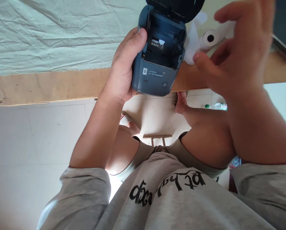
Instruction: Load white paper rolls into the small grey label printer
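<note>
My left hand (126, 60) is wrapped round the left side of a dark blue handheld device (154, 76), its thumb on the rim. The black lid (178, 8) of the device stands open at the top, and its inner compartment shows a white label and no roll. To the right, my right hand (238, 48) is raised with fingers apart, holding nothing that I can see. A white paper roll (208, 38) with a dark core lies on the table just left of this hand, partly hidden by its fingers. Loose white paper (192, 41) trails beside the roll.
A pale green cloth (61, 35) covers the table's left part, behind its wooden edge (49, 86). A dark flat object (285, 28) sits at the far right. Below are my legs, a wooden stool bar (157, 136) and a bottle (218, 106) on the tiled floor.
</note>
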### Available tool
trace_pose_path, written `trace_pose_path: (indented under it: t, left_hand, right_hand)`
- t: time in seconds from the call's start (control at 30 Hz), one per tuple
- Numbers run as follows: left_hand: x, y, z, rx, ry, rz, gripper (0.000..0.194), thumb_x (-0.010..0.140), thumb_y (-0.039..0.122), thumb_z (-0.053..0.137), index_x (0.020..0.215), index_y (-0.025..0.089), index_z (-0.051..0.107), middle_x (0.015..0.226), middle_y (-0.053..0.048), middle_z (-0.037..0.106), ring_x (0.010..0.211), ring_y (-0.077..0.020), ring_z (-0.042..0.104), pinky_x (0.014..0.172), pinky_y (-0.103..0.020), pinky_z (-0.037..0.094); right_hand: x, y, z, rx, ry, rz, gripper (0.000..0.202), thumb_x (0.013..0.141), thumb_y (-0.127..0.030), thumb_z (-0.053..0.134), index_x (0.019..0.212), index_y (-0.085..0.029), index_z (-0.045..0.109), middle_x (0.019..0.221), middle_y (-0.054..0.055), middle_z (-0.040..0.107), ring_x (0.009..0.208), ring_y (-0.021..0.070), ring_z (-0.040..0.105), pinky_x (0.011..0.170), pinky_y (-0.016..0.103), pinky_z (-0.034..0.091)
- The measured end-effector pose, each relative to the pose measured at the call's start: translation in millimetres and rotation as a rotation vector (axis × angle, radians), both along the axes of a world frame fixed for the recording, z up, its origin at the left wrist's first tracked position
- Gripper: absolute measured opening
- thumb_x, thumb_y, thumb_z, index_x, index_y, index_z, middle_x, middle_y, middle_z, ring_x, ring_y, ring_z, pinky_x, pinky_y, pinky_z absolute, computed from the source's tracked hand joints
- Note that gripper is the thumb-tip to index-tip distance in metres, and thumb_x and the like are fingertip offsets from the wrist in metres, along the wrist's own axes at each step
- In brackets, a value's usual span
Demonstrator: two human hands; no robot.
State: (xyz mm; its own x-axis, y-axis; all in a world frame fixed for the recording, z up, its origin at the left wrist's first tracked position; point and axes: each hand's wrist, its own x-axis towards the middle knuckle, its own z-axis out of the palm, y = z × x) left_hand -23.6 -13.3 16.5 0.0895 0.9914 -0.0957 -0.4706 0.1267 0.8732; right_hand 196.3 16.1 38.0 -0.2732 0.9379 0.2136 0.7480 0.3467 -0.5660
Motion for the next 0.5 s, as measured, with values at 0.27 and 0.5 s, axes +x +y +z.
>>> trace_pose_path:
  t: [0.27, 0.5]
  left_hand:
    - [3.2, 0.2, 1.9, -0.019, 0.051, 0.005, 0.028, 0.082, 0.06, 0.055, 0.08, 0.034, 0.067, 0.098, -0.005, 0.068, 0.116, -0.0359, 0.061, 0.089, -0.046, 0.05]
    - [4.6, 1.3, 2.2, 0.01, 0.07, 0.002, 0.041, 0.089, 0.061, 0.048, 0.091, 0.027, 0.069, 0.097, -0.008, 0.063, 0.098, -0.0284, 0.064, 0.079, -0.04, 0.048]
  right_hand:
    - [-3.8, 14.4, -11.7, -0.147, -0.059, -0.015, 0.051, 0.072, -0.028, 0.064, 0.122, -0.029, 0.053, 0.113, -0.001, 0.057, 0.086, 0.0008, 0.049, 0.08, 0.024, 0.045]
    - [0.2, 8.5, -5.3, -0.113, -0.12, 0.0, 0.041, 0.074, -0.038, 0.065, 0.113, -0.027, 0.061, 0.121, 0.002, 0.052, 0.113, 0.0095, 0.049, 0.107, 0.034, 0.042]
